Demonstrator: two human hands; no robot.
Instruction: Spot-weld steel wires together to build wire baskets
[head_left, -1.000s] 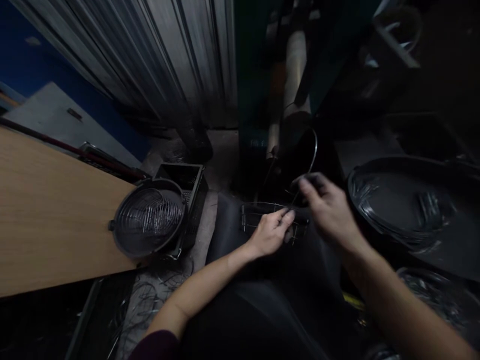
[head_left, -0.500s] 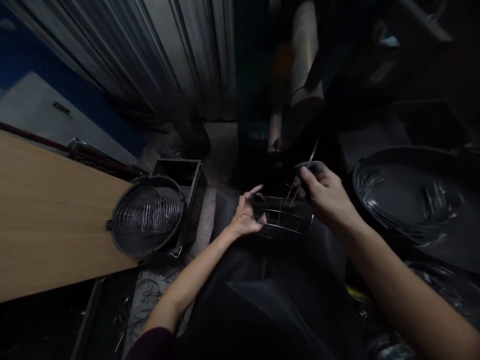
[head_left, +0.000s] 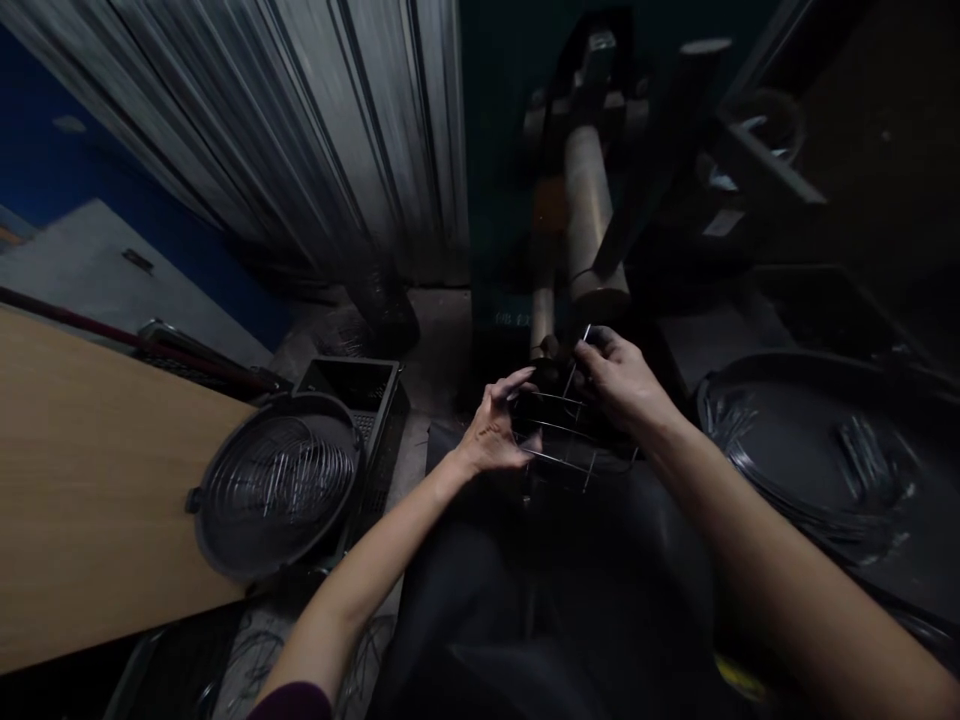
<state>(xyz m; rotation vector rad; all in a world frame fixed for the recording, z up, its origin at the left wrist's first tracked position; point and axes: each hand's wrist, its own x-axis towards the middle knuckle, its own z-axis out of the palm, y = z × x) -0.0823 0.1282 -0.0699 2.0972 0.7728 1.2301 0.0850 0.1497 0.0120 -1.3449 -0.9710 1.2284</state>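
My left hand (head_left: 496, 430) is closed around the left end of a wire rack (head_left: 562, 428), a small frame of thin shiny rods. The thumb lies below and the fingers above. My right hand (head_left: 616, 372) pinches a short metal rod (head_left: 574, 368) between thumb and fingertips, just above the rack's upper side. The rod slants downward, and its lower end is near the rack; whether they touch I cannot tell. Behind the hands stands a machine with a thick metal cylinder (head_left: 589, 200) and a thinner post (head_left: 542, 315). Darkness hides parts of the rack.
To the left, a round black basin (head_left: 225, 545) holds coiled wire rings, beside a dark plastic crate (head_left: 394, 380) and a wooden board (head_left: 97, 480). On the right, a large dark basin (head_left: 795, 365) holds bundles of metal rods. Corrugated metal sheeting (head_left: 337, 130) rises behind.
My right hand has come down and left, bringing the rod closer to the rack. My left hand keeps its hold. The view has tilted up, showing more of the machine.
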